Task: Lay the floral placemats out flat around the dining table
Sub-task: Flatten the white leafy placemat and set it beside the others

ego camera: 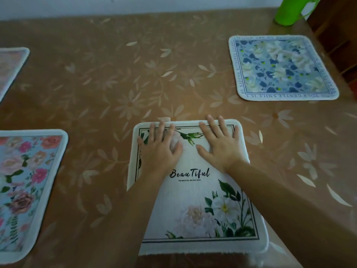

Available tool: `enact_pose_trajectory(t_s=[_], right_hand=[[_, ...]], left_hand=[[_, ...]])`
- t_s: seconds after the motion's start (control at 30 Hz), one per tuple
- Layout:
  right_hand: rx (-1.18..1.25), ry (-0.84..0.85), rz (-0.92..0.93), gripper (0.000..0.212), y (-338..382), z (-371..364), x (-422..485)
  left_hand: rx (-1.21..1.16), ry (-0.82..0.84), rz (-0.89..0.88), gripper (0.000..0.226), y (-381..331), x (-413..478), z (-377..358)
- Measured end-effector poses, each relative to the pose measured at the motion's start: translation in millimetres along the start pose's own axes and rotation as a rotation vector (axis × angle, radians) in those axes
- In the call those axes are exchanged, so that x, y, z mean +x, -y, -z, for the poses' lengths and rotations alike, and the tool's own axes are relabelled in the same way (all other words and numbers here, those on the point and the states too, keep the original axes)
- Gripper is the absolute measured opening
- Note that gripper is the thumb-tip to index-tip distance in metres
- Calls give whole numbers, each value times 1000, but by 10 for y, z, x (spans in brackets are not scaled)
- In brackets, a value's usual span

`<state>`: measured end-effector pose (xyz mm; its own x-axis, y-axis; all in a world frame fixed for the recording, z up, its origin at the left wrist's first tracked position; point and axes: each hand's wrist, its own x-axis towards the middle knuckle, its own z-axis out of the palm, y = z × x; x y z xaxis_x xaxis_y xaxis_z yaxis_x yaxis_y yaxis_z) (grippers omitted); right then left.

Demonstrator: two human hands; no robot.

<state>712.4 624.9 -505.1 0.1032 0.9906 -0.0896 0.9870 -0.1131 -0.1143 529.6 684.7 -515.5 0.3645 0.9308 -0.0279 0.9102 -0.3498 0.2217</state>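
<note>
The fingers [161, 130] of the left hand [160, 147] are held straight and spread, pressed flat on the far part of the white placemat [193, 192] printed "Beautiful"; nothing is gripped. The right hand [220, 146] is laid the same way beside it, palm down, its fingertips reaching the mat's far edge and its thumb angled toward the left thumb. The two hands are kept slightly apart. Both forearms are stretched forward across the mat from the near edge. The white placemat is spread flat on the brown flowered tablecloth [116, 78], at the near middle of the table. A blue floral placemat [280, 68] is laid flat at the far right, a rose-patterned placemat [25, 180] at the near left, and a paler placemat [9, 68] is partly seen at the far left. A green cup [287, 10] is stood at the far right corner.
</note>
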Motion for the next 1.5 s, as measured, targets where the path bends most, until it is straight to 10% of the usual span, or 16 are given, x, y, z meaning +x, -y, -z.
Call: enact_pose_trajectory(t_s=[1.3,1.5], right_hand=[[182,143,-236,57,973,112,-2053],[238,10,-167,46,1446,443,-2149]], left_hand=[[-1,295,-213,58,227,-2118,287],[-86,42,-144,53,406,-2119,935]])
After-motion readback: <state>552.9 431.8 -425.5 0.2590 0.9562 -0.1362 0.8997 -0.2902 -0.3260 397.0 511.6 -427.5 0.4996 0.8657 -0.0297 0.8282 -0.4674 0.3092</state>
